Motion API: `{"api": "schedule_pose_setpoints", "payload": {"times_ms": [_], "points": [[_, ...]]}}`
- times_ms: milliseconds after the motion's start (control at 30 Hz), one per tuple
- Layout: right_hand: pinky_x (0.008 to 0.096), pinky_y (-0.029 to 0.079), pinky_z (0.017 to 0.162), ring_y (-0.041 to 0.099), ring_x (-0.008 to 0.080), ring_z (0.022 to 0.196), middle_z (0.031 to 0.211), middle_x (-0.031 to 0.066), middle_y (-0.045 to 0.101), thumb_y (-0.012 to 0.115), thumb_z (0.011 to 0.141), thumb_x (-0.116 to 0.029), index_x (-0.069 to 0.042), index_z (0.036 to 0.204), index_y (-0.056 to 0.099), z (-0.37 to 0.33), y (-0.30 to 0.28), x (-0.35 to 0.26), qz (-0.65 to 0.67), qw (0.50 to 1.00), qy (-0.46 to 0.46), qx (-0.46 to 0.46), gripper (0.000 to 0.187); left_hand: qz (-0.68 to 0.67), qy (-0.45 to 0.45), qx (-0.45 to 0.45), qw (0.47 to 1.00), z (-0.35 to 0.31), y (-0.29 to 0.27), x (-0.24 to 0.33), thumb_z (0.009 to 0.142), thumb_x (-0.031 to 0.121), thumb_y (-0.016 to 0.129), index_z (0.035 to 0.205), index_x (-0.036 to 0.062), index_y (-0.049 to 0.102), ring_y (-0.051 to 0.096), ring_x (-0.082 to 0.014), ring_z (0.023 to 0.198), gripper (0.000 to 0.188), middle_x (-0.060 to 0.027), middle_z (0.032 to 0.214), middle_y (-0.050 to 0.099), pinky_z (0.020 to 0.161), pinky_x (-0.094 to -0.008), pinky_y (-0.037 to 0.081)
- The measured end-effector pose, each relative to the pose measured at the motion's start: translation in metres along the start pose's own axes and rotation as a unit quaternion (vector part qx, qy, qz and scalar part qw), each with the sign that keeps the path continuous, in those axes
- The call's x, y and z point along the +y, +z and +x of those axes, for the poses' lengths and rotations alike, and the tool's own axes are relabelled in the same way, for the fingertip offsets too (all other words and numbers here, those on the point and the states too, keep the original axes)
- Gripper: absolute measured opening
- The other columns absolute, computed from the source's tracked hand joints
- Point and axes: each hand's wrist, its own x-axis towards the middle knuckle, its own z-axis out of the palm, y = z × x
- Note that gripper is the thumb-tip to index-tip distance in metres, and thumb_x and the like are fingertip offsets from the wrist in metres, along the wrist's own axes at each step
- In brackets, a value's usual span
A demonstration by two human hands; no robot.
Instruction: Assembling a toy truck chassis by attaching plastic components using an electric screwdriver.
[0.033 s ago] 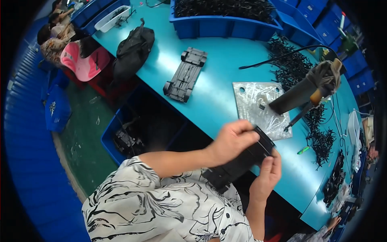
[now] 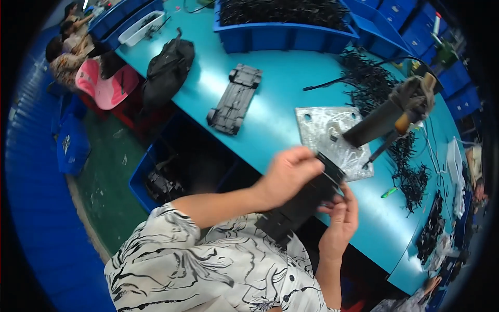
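Closest in, there's a loose white shirt printed with wavy black lines point(image 2: 208, 265), soft and creased, and right in front of it a long, flat, matte black panel point(image 2: 297, 208), hard-edged and notched at its lower end. Here's the left hand point(image 2: 292, 174), its grip closed, thumb and curled fingers pinching the panel's upper left corner. Over on the other edge, the right hand point(image 2: 339, 218): bent fingers right at the panel's upper right side, but they're blurred, and I can't tell whether that grip pinches or merely touches. So the panel slants between the two, most of its length below the left grip, lower end close to the shirt. Just beyond, a scuffed silvery metal plate point(image 2: 312, 130) on the glossy turquoise surface point(image 2: 283, 99), with a thick dark cylinder point(image 2: 371, 127) leaning over it. Left of that, a grey, ridged, car-shaped chassis point(image 2: 234, 101); farthest, a ribbed blue plastic bin point(image 2: 291, 40) heaped with spiky black pieces point(image 2: 280, 13).
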Motion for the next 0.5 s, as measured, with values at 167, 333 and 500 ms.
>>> {"api": "schedule_pose_setpoints", "payload": {"times_ms": [167, 333, 500], "points": [[0.0261, 0.051, 0.071, 0.062, 0.0143, 0.082, 0.099, 0.0141, 0.065, 0.054, 0.096, -0.015, 0.005, 0.121, 0.055, 0.005, -0.032, 0.002, 0.015, 0.996, 0.087, -0.012, 0.032, 0.121, 0.063, 0.054, 0.989, 0.067, -0.076, 0.058, 0.087, 0.023, 0.064, 0.095, 0.0, 0.066, 0.059, -0.0126, 0.079, 0.024, -0.0053, 0.084, 0.064, 0.075, -0.0272, 0.047], [0.0259, 0.051, 0.068, 0.061, 0.0124, 0.076, 0.093, 0.0124, 0.066, 0.056, 0.094, -0.013, 0.006, 0.111, 0.061, 0.025, -0.089, -0.003, 0.006, 0.993, 0.091, 0.069, 0.026, 0.097, 0.024, 0.083, 0.991, 0.151, -0.17, 0.072, 0.091, 0.024, 0.063, 0.094, 0.0041, 0.064, 0.059, -0.0101, 0.071, 0.021, -0.0014, 0.081, 0.062, 0.061, -0.0258, 0.048], [0.0254, 0.049, 0.064, 0.06, 0.0118, 0.073, 0.089, 0.0082, 0.066, 0.059, 0.093, -0.016, 0.003, 0.107, 0.064, 0.042, -0.174, -0.01, -0.149, 0.966, 0.002, 0.212, 0.024, 0.204, 0.057, 0.12, 0.97, 0.21, -0.207, 0.067, 0.089, 0.029, 0.066, 0.092, -0.0004, 0.067, 0.053, -0.0091, 0.073, 0.03, -0.0005, 0.082, 0.061, 0.066, -0.0243, 0.041]]}}
